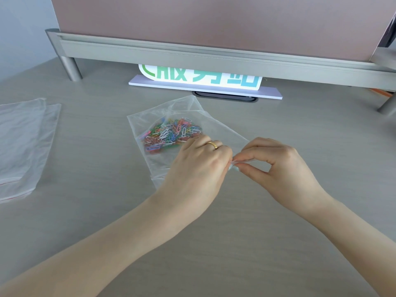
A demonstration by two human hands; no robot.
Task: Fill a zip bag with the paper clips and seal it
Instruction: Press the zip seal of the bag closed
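A clear zip bag (218,129) lies on the grey desk in the middle of the head view. A heap of coloured paper clips (171,133) sits inside it, toward its far end. My left hand (199,168), with a gold ring, rests over the bag's near edge, fingers curled down onto the plastic. My right hand (280,166) pinches the bag's near right edge between thumb and forefinger, close to my left fingertips. The bag's zip strip is mostly hidden under my hands.
Spare clear zip bags (23,142) with red strips lie stacked at the left. A white sign with green letters (203,80) stands under the raised metal shelf (214,56) at the back. A dark cable slot (225,97) sits behind the bag.
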